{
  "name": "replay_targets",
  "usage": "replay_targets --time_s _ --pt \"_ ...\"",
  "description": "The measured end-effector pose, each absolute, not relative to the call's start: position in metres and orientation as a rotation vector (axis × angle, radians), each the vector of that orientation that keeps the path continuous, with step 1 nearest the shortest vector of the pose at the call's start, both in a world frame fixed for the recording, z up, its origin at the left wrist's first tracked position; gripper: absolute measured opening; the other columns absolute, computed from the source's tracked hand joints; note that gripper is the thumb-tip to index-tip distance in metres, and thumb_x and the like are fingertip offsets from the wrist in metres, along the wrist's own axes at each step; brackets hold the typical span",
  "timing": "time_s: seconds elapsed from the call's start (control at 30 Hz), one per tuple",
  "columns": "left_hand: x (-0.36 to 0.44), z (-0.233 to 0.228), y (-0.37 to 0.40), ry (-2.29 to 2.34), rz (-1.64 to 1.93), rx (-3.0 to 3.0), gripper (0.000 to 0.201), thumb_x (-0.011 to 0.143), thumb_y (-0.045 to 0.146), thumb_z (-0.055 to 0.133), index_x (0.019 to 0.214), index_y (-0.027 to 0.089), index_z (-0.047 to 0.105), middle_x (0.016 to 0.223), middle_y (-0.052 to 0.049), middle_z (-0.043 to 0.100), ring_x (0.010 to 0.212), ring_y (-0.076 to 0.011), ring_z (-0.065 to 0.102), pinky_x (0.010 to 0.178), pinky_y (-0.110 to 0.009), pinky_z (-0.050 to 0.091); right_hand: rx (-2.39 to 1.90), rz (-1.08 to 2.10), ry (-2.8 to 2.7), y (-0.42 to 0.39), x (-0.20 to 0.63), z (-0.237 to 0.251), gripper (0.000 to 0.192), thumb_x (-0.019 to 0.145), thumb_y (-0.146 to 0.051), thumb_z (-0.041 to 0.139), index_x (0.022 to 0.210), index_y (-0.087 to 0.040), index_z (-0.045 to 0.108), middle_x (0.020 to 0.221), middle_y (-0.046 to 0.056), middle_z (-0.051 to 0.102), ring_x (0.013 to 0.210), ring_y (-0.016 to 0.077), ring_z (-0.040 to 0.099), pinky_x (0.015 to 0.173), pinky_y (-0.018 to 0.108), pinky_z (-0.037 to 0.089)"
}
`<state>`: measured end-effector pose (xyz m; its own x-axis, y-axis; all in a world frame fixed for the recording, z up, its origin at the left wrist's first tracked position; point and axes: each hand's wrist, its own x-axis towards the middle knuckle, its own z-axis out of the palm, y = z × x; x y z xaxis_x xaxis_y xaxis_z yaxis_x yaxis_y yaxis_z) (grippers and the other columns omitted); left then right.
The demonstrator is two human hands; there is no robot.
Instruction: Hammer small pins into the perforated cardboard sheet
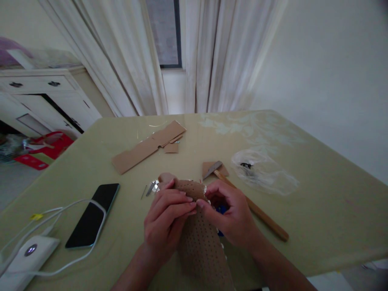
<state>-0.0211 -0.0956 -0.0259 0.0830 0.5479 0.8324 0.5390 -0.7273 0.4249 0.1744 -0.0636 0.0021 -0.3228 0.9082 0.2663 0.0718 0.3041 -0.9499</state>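
The left hand (169, 214), fingers curled over the brown, dotted, flexible sheet (203, 246), seems to steady it, while the right hand (235, 212) pinches its white-beaded edge between thumb and fingers—presumably for finer control. The sheet is in front of the person, at the near side of the pale green-covered bench (327, 210). The wooden-handled metal hammer (263, 216) lies beyond the right hand—probably set aside, yet within reach.
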Motion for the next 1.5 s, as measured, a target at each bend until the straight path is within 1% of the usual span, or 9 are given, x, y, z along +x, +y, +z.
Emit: replay_targets --time_s 0.2,0.37,0.57,0.8,0.9,0.97,1.13,1.3,1.5 --pt "-0.022 -0.026 -0.1 1.017 1.867 2.3 0.016 0.098 0.003 0.07 0.105 0.016 0.077 0.106 -0.005 0.076 0.106 -0.0213 0.071 0.118 -0.056 0.056 -0.844 1.038 -1.726 -0.071 0.175 0.008 0.018 0.094 -0.024 0.077 0.087 -0.022 0.06 0.065 -0.008 0.058 0.052 0.0056 0.051 0.049 0.014 0.039" --pt "-0.022 -0.026 -0.1 1.035 1.958 2.246 0.014 0.097 0.002 0.071 0.1 0.014 0.076 0.103 -0.005 0.075 0.103 -0.0199 0.073 0.11 -0.05 0.062 -0.857 1.032 -1.729 -0.073 0.176 0.011 0.018 0.095 -0.025 0.076 0.088 -0.023 0.06 0.064 -0.008 0.058 0.051 0.0058 0.05 0.048 0.014 0.038" --pt "-0.02 -0.028 -0.099 1.046 2.064 2.134 0.007 0.102 0.012 0.069 0.099 0.018 0.071 0.096 -0.003 0.074 0.095 -0.018 0.075 0.086 -0.037 0.068 -0.893 1.039 -1.73 -0.072 0.173 0.006 0.017 0.095 -0.027 0.074 0.089 -0.022 0.06 0.065 -0.007 0.058 0.053 0.0072 0.052 0.05 0.017 0.039" --pt "-0.036 -0.026 -0.086 1.256 2.272 1.758 0.011 0.104 0.029 0.069 0.097 0.022 0.063 0.086 0.001 0.074 0.082 -0.0168 0.075 0.091 -0.043 0.067 -0.966 1.123 -1.482 -0.054 0.179 0.003 0.023 0.093 -0.039 0.076 0.088 -0.021 0.061 0.067 -0.005 0.054 0.055 0.009 0.048 0.05 0.021 0.036" --pt "-0.079 -0.019 -0.077 1.772 1.734 1.591 0.024 0.098 0.043 0.072 0.103 0.02 0.074 0.085 -0.003 0.077 0.075 -0.0178 0.073 0.075 -0.032 0.062 -0.957 1.12 -1.373 -0.045 0.181 0.0 0.027 0.091 -0.043 0.078 0.087 -0.021 0.062 0.069 -0.004 0.058 0.058 0.0103 0.05 0.053 0.022 0.039" --pt "-0.114 -0.018 -0.074 1.974 1.268 1.499 0.037 0.093 0.053 0.069 0.108 0.02 0.077 0.088 -0.006 0.08 0.078 -0.0231 0.074 0.074 -0.036 0.061 -0.952 1.113 -1.348 -0.039 0.18 -0.003 0.028 0.089 -0.043 0.079 0.087 -0.021 0.062 0.07 -0.003 0.06 0.06 0.0106 0.05 0.054 0.022 0.04" --pt "-0.167 -0.03 -0.063 2.49 0.433 1.554 0.04 0.093 0.052 0.055 0.102 0.021 0.08 0.099 -0.015 0.084 0.096 -0.0392 0.076 0.083 -0.047 0.054 -0.936 1.122 -1.329 -0.029 0.179 -0.009 0.03 0.086 -0.045 0.081 0.087 -0.021 0.063 0.072 -0.003 0.061 0.061 0.011 0.053 0.056 0.022 0.042" --pt "-0.165 -0.045 -0.05 2.39 0.377 1.574 0.032 0.086 0.046 0.06 0.092 0.021 0.08 0.095 -0.011 0.084 0.097 -0.0345 0.077 0.08 -0.038 0.054 -0.939 1.117 -1.299 -0.023 0.18 -0.013 0.034 0.082 -0.047 0.085 0.086 -0.02 0.064 0.07 -0.003 0.061 0.061 0.011 0.053 0.056 0.022 0.042" --pt "-0.165 -0.056 -0.057 2.348 0.523 1.523 0.045 0.087 0.056 0.058 0.102 0.019 0.078 0.099 -0.011 0.085 0.096 -0.0304 0.079 0.083 -0.036 0.056 -0.935 1.109 -1.283 -0.02 0.182 -0.015 0.035 0.082 -0.05 0.084 0.086 -0.021 0.065 0.071 -0.002 0.063 0.062 0.0118 0.054 0.056 0.022 0.042"
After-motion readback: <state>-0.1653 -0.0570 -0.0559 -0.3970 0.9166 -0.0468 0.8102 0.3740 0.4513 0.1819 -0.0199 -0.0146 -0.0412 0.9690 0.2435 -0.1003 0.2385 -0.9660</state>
